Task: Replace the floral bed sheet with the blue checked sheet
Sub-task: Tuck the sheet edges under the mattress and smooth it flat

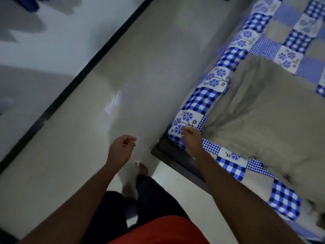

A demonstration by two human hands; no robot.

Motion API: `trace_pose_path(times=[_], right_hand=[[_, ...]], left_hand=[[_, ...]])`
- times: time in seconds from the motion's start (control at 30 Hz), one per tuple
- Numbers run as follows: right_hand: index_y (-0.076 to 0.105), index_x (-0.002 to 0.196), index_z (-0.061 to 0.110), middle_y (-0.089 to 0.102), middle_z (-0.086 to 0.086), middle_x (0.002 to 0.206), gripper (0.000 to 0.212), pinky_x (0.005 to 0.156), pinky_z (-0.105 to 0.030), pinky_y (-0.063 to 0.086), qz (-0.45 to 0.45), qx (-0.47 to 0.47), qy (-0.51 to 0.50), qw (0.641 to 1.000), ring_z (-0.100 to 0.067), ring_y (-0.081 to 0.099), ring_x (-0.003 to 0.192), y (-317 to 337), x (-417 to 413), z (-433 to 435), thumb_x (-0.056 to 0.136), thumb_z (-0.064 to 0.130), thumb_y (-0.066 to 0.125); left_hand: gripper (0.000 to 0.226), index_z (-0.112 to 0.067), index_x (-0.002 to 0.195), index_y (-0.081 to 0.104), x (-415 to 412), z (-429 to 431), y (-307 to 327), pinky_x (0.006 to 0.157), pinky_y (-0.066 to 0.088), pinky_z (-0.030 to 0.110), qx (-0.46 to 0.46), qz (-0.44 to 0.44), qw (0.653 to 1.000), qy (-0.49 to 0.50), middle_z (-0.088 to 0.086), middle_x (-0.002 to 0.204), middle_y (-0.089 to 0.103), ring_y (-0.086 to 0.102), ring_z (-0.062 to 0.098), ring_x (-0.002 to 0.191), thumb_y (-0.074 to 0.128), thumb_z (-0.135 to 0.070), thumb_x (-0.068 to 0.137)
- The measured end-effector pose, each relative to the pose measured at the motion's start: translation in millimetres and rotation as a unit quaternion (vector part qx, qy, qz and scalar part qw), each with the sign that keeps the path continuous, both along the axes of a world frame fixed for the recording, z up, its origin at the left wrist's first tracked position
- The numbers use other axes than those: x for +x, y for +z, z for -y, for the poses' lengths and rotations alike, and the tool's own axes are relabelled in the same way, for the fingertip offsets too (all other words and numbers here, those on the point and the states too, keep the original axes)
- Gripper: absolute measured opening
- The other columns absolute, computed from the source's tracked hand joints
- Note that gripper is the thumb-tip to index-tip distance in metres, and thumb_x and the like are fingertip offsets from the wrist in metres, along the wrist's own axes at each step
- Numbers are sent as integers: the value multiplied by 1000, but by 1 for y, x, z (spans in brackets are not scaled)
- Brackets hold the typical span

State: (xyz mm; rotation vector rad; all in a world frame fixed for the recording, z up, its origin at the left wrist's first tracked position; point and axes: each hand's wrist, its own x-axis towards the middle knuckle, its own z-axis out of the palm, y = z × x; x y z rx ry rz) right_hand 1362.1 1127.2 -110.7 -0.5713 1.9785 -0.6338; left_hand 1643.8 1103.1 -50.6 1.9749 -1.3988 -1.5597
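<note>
**Right hand at the corner of the checked sheet**

A person stands on the pale floor (144, 71) beside a bed, seen from above. The blue checked sheet (202, 99), a patchwork of blue-and-white checks, flower squares and beige panels, lies spread over the bed on the right side of the view. Its border runs along the mattress edge and wraps over the near corner. The big beige panel in the middle is rumpled into soft folds.

The right hand (191, 138) reaches to that corner and rests against the sheet on a flower square. Its fingers are curled in at the cloth, but the blur does not let one tell whether they pinch the fabric or only touch it. Just below the hand, the dark bed frame (175, 159) shows bare at the corner.

The left hand (121, 150) hangs over the floor, apart from the bed, fingers loosely curled and holding nothing. A bare foot (141, 170) stands on the floor below it. A black strip (88, 66) runs across the floor on the left.
</note>
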Motion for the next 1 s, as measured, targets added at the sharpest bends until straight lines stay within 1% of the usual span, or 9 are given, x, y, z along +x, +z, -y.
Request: trace_pose_path(times=[0.13, 0.2, 0.27, 0.33, 0.4, 0.57, 0.7, 0.8, 1.0], right_hand=[[75, 109, 5, 74, -18, 98, 23, 85, -46, 54, -39, 27, 0, 999, -28, 67, 87, 3, 0, 41, 97, 18, 59], [73, 97, -2, 70, -21, 92, 24, 82, -43, 52, -37, 61, 3, 997, -32, 65, 84, -6, 5, 55, 98, 16, 57], [67, 85, 10, 63, -11, 86, 17, 79, -35, 47, -13, 91, -21, 996, -23, 58, 76, -13, 16, 70, 98, 15, 56], [65, 110, 19, 58, 0, 105, 14, 89, -31, 42, 33, 106, -81, 991, -15, 56, 91, -22, 32, 82, 97, 17, 60], [55, 140, 14, 53, 4, 125, 43, 103, -29, 38, 42, 112, -119, 986, -14, 50, 117, -31, 47, 101, 98, 21, 60], [40, 150, 12, 48, -14, 147, 54, 109, -41, 36, 22, 171, -179, 969, -34, 45, 135, -42, 66, 152, 98, 22, 53], [39, 150, 14, 48, -14, 146, 56, 106, -32, 36, 51, 139, -326, 934, -31, 45, 134, -50, 49, 173, 97, 20, 55], [39, 150, 5, 43, -17, 151, 61, 112, -33, 30, 47, 128, -422, 896, -31, 39, 140, -66, 37, 186, 95, 18, 61], [24, 158, 13, 25, -6, 164, 70, 121, -37, 21, 33, 171, -479, 860, -23, 20, 151, -100, 42, 212, 98, 33, 55]], left_hand=[[29, -30, 83, 68, -29, 82, -9, 79, 56, 41, 25, 9, 994, -105, 5, 83, 72, 69, 29, 80, 60, -3, 90], [31, -28, 83, 66, -50, 122, -15, 80, 55, 43, 26, -2, 986, -167, 8, 83, 71, 68, 33, 82, 58, 0, 91], [29, -25, 84, 66, -71, 160, -24, 80, 55, 43, 27, -9, 973, -228, 12, 85, 70, 67, 34, 84, 57, 1, 92], [23, -24, 87, 67, -86, 198, -37, 76, 54, 36, 35, -7, 955, -294, 14, 87, 70, 67, 31, 81, 58, -4, 92], [16, -35, 85, 68, -103, 240, -51, 78, 54, 33, 24, 11, 929, -368, 4, 88, 72, 68, 21, 81, 59, -22, 90], [14, -33, 87, 67, -158, 318, -65, 80, 53, 33, 7, 24, 847, -531, 0, 91, 73, 67, 21, 83, 56, -24, 87], [17, -25, 89, 67, -218, 348, -72, 85, 50, 33, -9, 51, 746, -664, -2, 96, 72, 65, 19, 90, 52, -31, 84], [27, -20, 101, 69, -268, 352, -83, 87, 52, 35, -24, 55, 638, -768, 1, 103, 71, 66, 22, 97, 54, -32, 82], [37, -18, 127, 60, -354, 327, -106, 93, 48, 33, -101, 80, 329, -936, 2, 130, 61, 57, 23, 119, 60, -28, 91]])
